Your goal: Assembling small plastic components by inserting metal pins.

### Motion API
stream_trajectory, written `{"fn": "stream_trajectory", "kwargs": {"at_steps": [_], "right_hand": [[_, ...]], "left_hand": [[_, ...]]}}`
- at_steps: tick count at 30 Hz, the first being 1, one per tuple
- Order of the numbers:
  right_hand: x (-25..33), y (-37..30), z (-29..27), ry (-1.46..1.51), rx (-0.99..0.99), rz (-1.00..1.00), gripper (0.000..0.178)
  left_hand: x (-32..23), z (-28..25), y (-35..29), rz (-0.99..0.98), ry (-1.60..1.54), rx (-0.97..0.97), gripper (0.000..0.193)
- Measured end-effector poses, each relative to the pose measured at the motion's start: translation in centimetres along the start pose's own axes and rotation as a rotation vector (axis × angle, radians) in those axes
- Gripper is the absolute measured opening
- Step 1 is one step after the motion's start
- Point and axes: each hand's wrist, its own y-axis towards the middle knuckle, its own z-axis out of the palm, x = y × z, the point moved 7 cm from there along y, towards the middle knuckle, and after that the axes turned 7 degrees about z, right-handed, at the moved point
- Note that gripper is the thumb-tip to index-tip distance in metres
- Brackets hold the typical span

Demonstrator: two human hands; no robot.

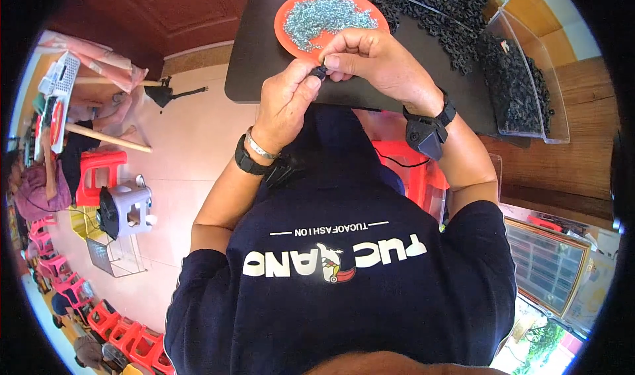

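- A pale pink tiled floor (178, 143) spreads out on the left.
- A dark table (251, 61) with a smooth flat top stands at the far side, in front of the person.
- A red plastic stool (102, 158) stands on the floor, well off to the left.
- A clear plastic box (557, 110) with straight sides is at the right end of the table, with lots of little black bits in it.
- A big heap of small black bits (460, 41) lies on the table, far and to the right, just beside the box.
- A round orange-red plastic plate (280, 30) sits on the table, just past the hands.
- A pile of tiny shiny silver metal bits (324, 14) covers most of the plate.
- The right hand (377, 61) is by the plate's near edge. Its thumb and pointer finger are pressed close together at the black piece. I cannot tell if something tiny is between them.
- The left hand (284, 104) is nearer. Its thumb and pointer finger pinch the black piece.
- The small dark black piece (319, 73) is up in the fingertips, between the two hands. Its shape is too small to tell.
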Motion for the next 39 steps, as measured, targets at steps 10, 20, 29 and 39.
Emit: {"fn": "stream_trajectory", "kwargs": {"at_steps": [10, 20, 29, 39], "right_hand": [[0.6, -0.6, 0.7, -0.315, -0.408, -0.159, 0.013], [-0.7, 1.0, 1.1, 0.078, -0.238, -0.075, 0.011], [1.3, 0.0, 0.1, -0.011, -0.125, -0.116, 0.016], [3.7, -0.3, 0.2, -0.358, -0.030, -0.083, 0.013]], "left_hand": [[0.6, -0.1, 0.0, -0.008, 0.114, -0.128, 0.021], [1.2, -0.5, -0.3, -0.044, -0.140, -0.204, 0.019], [0.2, -1.3, 0.4, 0.015, -0.119, -0.131, 0.025], [-1.1, -0.5, 0.6, 0.078, 0.063, -0.026, 0.030]]}}
